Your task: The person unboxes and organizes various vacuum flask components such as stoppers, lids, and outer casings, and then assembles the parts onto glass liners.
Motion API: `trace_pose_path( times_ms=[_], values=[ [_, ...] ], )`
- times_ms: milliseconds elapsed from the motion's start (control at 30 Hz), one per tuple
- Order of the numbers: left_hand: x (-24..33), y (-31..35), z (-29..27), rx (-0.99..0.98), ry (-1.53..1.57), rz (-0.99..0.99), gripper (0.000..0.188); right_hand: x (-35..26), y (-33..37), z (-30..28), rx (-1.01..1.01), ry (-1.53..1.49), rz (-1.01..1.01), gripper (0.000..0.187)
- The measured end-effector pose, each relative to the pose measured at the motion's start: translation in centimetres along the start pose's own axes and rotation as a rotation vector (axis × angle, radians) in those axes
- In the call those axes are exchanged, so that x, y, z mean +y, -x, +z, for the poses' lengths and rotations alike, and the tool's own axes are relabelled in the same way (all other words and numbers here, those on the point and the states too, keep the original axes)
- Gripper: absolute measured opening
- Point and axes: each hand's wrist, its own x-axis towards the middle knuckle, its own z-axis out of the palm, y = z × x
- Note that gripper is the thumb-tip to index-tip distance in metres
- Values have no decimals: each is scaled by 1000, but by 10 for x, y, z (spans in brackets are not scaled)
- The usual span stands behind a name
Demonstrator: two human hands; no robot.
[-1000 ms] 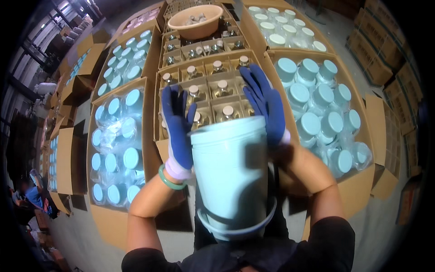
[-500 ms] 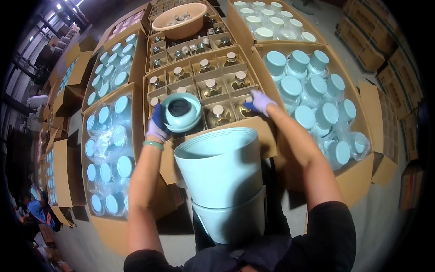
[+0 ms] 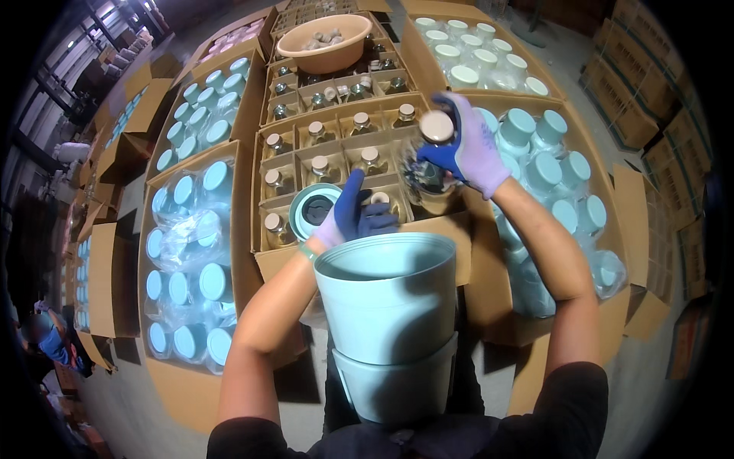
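My right hand (image 3: 475, 149), in a lilac and blue glove, is wrapped round a glass bottle (image 3: 434, 177) with a pale cap, lifted at the right edge of a divided cardboard carton (image 3: 264, 218). My left hand (image 3: 353, 216), gloved alike, hovers over the carton's near row with fingers stretched out and nothing in them. Just left of it rests a turquoise lid-like piece (image 3: 300, 216) with a dark centre, partly covered by the hand. A capped bottle (image 3: 380, 200) shows behind those fingers. More capped bottles stand in the compartments.
Stacked turquoise tubs (image 3: 386, 306) stand right before me. Cartons of turquoise-lidded containers flank both sides, the left one (image 3: 243, 183) partly under plastic film. A peach basin (image 3: 325, 57) with small pale pieces sits farther back. Another person (image 3: 57, 336) is at far left.
My right hand has taken hold of a bottle and raised it. My left hand has let go of the turquoise piece and moved right. The view has shifted slightly.
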Motion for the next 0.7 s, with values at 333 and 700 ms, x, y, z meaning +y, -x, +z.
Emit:
trace_pose_path(
  times_ms=[333, 700],
  values=[
    [40, 5, 43, -464, -249, 601, 57, -56, -68, -73, 11, -95, -265, 79],
    [14, 101, 47, -361, -185, 348, 92, -103, -28, -28, -1052, -502, -232, 61]
  ],
)
